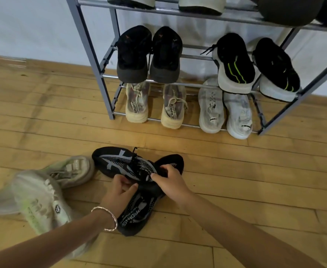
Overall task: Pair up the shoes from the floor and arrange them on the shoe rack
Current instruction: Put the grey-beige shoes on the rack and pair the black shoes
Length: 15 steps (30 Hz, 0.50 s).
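Observation:
Two black sneakers with grey markings lie crossed on the wooden floor. The far black sneaker (120, 161) points left and the near black sneaker (137, 213) points toward me. My left hand (118, 194), with a bracelet on its wrist, pinches the near sneaker at its collar. My right hand (170, 182) grips the far sneaker at its opening. To the left lie two pale green sneakers (43, 198), one overlapping the other. The grey metal shoe rack (93, 55) stands against the wall ahead.
The rack's middle shelf holds a black pair (149, 55) and a black pair with white soles (255, 66). Its bottom shelf holds a cream pair (155, 105) and a white pair (224, 113). More shoes sit on the top shelf. Bare floorboards lie between me and the rack.

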Motion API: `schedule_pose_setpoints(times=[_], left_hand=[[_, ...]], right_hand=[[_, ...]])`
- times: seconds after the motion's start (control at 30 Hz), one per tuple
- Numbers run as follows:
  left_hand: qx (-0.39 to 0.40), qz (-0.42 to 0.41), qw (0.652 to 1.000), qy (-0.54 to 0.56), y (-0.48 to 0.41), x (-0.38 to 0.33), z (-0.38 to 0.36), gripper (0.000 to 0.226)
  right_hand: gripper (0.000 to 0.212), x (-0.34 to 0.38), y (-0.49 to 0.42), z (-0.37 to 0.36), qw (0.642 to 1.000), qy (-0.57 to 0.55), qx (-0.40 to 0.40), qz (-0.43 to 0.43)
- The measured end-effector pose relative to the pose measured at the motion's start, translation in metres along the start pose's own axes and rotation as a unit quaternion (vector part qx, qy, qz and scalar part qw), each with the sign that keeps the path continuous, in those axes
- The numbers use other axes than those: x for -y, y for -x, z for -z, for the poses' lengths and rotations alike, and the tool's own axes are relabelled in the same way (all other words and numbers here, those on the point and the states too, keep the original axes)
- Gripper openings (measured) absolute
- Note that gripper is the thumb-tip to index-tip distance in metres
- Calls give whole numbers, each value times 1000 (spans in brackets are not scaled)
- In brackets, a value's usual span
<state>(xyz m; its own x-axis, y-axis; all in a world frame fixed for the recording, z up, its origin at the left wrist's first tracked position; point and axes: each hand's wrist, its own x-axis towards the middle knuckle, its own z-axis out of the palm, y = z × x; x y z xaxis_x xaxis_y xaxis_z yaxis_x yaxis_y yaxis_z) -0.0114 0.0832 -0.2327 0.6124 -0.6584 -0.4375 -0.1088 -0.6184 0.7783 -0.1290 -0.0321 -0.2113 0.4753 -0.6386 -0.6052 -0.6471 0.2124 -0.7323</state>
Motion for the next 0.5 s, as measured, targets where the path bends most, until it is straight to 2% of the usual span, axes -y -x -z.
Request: schedule_pose_setpoints(times=[0.17, 0.33, 0.43, 0.5], left_hand=[[17, -58, 997, -56, 0, 2, 5, 23], [54, -137, 982, -118, 9, 18, 10, 42], [72, -197, 965, -157, 19, 21, 15, 57], [81, -241, 945, -205, 27, 23, 21, 60]], right_hand=[[47, 3, -2, 1, 999, -25, 4, -28], [43, 5, 1, 3, 1000, -30, -1, 6], [53, -2, 2, 3, 996, 58, -10, 62], [61, -11, 5, 3, 972, 172, -52, 149]])
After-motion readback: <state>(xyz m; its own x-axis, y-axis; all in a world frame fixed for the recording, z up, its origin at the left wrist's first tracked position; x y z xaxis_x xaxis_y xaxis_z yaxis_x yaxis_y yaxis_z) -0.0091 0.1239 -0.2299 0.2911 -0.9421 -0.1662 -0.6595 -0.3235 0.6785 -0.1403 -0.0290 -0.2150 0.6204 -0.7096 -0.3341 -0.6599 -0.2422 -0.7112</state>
